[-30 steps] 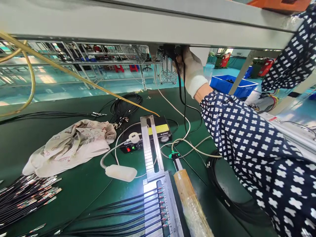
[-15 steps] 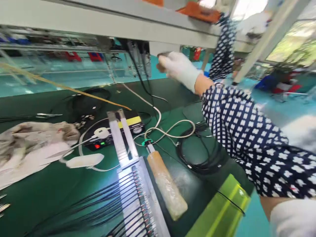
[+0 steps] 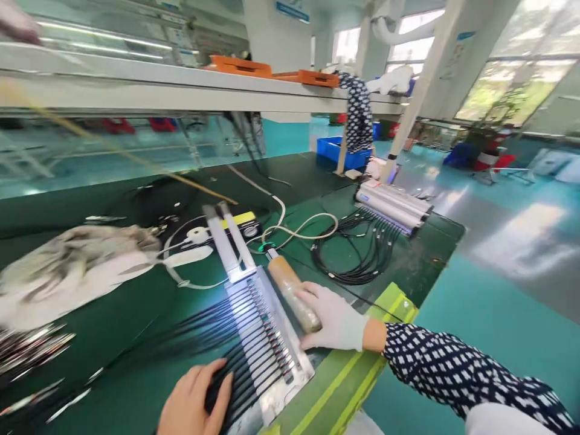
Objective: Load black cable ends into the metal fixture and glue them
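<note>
My bare left hand (image 3: 194, 399) is at the lower middle, its curled fingers around several black cables (image 3: 240, 386). These cables run into a metal fixture (image 3: 272, 338) that holds a row of small connector ends. My right hand (image 3: 335, 317), in a white glove, reaches from the right with fingers and thumb apart. Between them lies the near end of a thick, tape-wrapped handle (image 3: 287, 281) with a white cord at its far end; whether the glove touches it I cannot tell. Two flat metal bars (image 3: 231, 238) extend from the fixture's far end.
Behind the bars sits a black box with a yellow label (image 3: 244, 217). A crumpled cloth (image 3: 81, 266) and loose cable ends (image 3: 31, 350) lie left. Coiled black cables (image 3: 348, 266) and silver blocks with cables (image 3: 392, 205) are right. A yellow-green sheet (image 3: 335, 386) lies near the fixture.
My right hand has come back from the far shelf edge to the wrapped handle. The view has tilted up, my left hand now shows, and the silver blocks are in sight.
</note>
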A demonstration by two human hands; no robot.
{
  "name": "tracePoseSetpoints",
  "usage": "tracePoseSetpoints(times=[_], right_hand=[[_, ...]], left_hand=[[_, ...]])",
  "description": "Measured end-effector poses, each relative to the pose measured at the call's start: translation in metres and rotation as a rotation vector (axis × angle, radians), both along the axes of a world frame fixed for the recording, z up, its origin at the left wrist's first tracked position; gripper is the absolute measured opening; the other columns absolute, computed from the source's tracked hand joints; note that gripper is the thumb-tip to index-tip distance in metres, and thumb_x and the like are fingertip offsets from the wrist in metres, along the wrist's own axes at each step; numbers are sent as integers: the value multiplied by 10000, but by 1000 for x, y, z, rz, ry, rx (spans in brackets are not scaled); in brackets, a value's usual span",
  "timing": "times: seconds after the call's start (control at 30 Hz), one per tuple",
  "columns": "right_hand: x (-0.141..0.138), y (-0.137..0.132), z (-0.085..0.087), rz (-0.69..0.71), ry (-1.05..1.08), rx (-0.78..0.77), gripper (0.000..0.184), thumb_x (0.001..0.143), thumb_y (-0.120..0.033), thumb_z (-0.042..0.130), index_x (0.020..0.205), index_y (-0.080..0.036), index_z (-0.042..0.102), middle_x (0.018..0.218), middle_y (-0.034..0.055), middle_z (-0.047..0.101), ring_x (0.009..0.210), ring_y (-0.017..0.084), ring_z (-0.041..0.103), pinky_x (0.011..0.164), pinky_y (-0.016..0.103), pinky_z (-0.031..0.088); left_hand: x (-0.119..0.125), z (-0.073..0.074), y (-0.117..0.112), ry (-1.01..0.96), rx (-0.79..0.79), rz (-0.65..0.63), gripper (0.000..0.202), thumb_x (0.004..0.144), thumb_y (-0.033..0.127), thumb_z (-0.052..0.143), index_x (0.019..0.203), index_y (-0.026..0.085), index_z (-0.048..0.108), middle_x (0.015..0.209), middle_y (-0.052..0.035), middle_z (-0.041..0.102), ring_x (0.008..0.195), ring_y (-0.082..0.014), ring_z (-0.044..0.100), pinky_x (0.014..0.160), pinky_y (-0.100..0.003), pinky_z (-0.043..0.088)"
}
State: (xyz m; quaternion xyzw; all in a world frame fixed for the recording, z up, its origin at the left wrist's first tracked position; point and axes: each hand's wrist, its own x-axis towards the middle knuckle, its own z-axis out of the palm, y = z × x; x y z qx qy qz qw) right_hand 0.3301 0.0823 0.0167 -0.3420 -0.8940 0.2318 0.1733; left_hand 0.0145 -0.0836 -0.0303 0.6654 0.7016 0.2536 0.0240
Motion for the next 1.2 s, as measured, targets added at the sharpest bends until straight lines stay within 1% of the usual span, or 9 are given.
tracePoseSetpoints(times=[0.1,0.2,0.3,0.5,0.67,0.77,0.83,0.97,1.2], right_hand=[[-12,-2,-8,-113,-53,12,1024,648,-641,846,1534,-299,464,1594,135,388,1330,404,514,1093,543,459],[-29,9,-16,-195,-21,25,756,813,-477,721,1516,-324,490,1523,115,485,1273,377,571,1062,528,484],[-44,23,-24,-254,40,33,686,877,-366,606,1541,-369,434,1437,81,565,1234,327,611,1039,476,511],[-36,28,-41,-327,137,38,630,911,-383,522,1532,-393,415,1433,39,569,1273,296,601,1048,473,531],[-26,42,-42,-410,135,77,623,959,-431,430,1567,-315,356,1475,86,511,1310,286,569,1061,456,521],[-38,65,-33,-427,68,112,637,964,-498,456,1556,-275,388,1464,131,500,1230,343,594,982,504,536],[-51,81,-21,-383,9,147,616,929,-564,538,1473,-277,517,1396,136,556,1181,381,588,961,533,520],[-83,111,11,-280,-52,249,535,882,-605,632,1290,-262,670,1437,137,536,1257,430,483,1061,580,411],[-195,186,42,-86,-108,256,409,1035,-355,461,1410,-231,564,1434,91,561,1281,268,521,1121,401,404]], left_hand=[[9,8,-7,-37,-56,22,301,988,445,520,1154,226,644,1045,-60,680,991,-231,649,878,-374,521],[14,12,-10,-69,-76,38,271,1014,401,499,1179,224,620,1066,-62,651,999,-221,620,888,-381,497],[17,14,-12,-85,-70,42,261,1023,387,480,1176,223,614,1050,-65,637,981,-222,607,868,-387,488],[19,18,-15,-105,-83,43,262,1026,386,460,1172,226,609,1053,-71,625,998,-237,602,878,-401,484],[21,21,-15,-116,-109,54,256,1032,375,449,1161,221,607,1075,-76,617,1022,-240,578,888,-402,466],[21,22,-16,-126,-119,62,257,1033,372,447,1165,218,605,1078,-75,613,1021,-237,569,883,-399,459],[21,22,-16,-131,-123,65,256,1035,371,448,1168,217,603,1080,-77,610,1023,-236,565,883,-399,456],[21,21,-17,-143,-134,65,258,1037,366,446,1177,207,594,1091,-89,601,1039,-243,549,894,-407,449],[20,20,-16,-166,-180,76,251,1038,361,432,1185,216,575,1088,-83,586,1030,-244,538,901,-416,441]])
